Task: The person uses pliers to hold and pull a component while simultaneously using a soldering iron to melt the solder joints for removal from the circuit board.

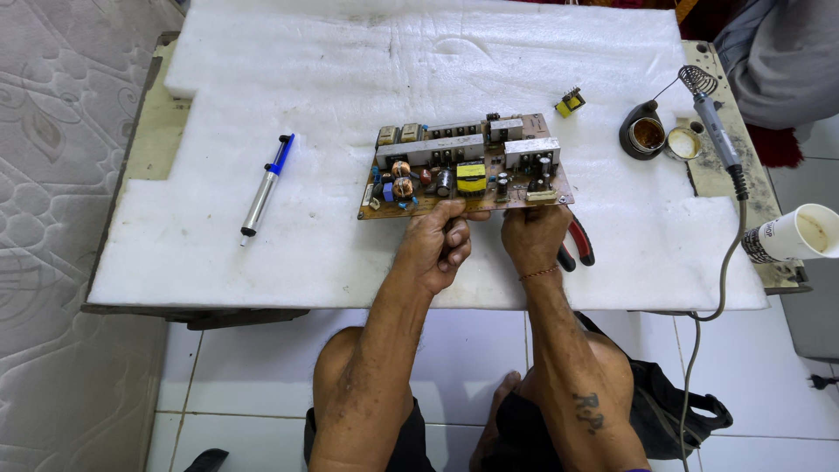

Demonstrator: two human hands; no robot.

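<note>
- Your left hand (441,240) gripped the near edge of the board (466,166), thumb on top, fingers curled under.
- Your right hand (533,234) closed on the same near edge, further right, knuckles toward you.
- The board sat mid-table on the white foam (262,79), parts side up — a yellow transformer near its middle, heatsinks along the far side.
- Red-handled pliers (577,245) lay on the foam just right of your right hand, partly hidden by it.
- A blue-capped solder sucker (266,185) lay well to the left.
- A small yellow part (569,101) sat far right of the board.
- The iron (717,131) rested in its stand at the right edge, beside two tins — a paper cup (797,232) nearer you.
</note>
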